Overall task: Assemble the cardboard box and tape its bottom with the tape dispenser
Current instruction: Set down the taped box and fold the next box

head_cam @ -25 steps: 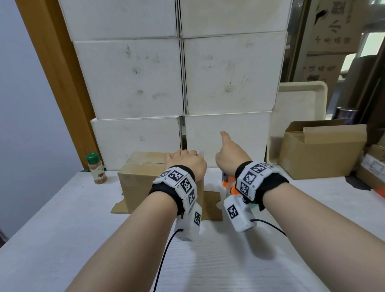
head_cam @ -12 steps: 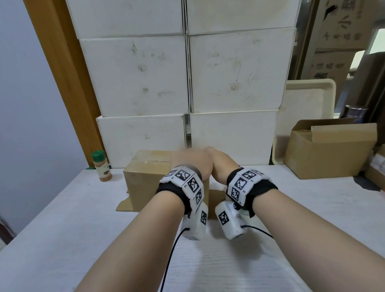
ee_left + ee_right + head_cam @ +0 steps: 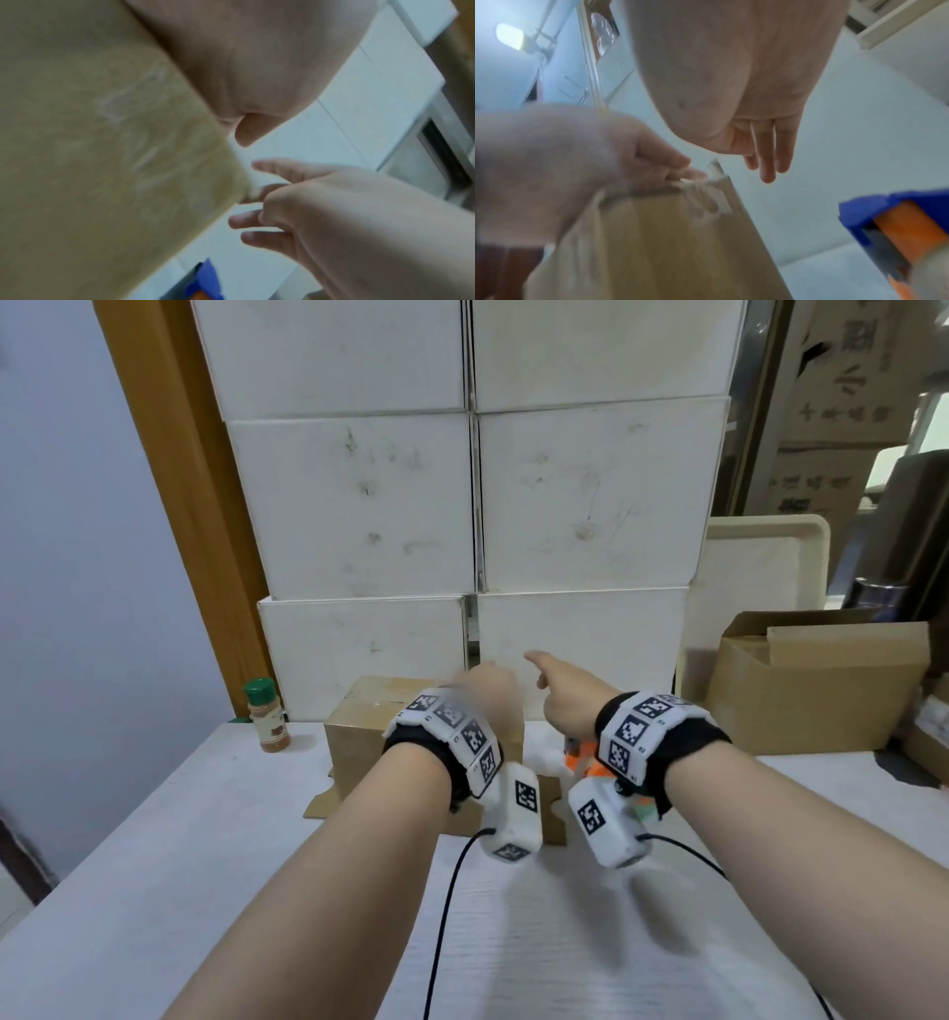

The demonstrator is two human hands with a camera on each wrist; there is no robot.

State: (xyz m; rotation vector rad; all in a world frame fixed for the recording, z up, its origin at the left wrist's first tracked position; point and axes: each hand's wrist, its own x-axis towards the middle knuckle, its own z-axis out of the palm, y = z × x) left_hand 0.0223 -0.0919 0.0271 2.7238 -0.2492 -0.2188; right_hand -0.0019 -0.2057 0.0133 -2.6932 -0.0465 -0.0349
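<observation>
A brown cardboard box point(image 3: 359, 731) stands on the white table point(image 3: 154, 865) with its flaps spread out at the bottom. My left hand point(image 3: 488, 685) lies on the box's top right corner. In the right wrist view the left hand point(image 3: 675, 168) has its fingers curled over the top edge of the box point(image 3: 667, 243), where clear tape looks wrinkled. My right hand point(image 3: 552, 677) hovers just right of the box, holding nothing, its fingers point(image 3: 767, 162) straight. The blue and orange tape dispenser point(image 3: 583, 757) lies on the table under my right wrist.
White boxes point(image 3: 590, 495) are stacked like a wall right behind the cardboard box. A spice jar with a green lid point(image 3: 266, 715) stands at the left. An open brown carton point(image 3: 816, 680) and a cream tray point(image 3: 760, 577) sit at the right.
Half a second ago my right hand was pressed against my left over the box's corner. It has now pulled away to the right with its fingers spread. My left hand stays on the box.
</observation>
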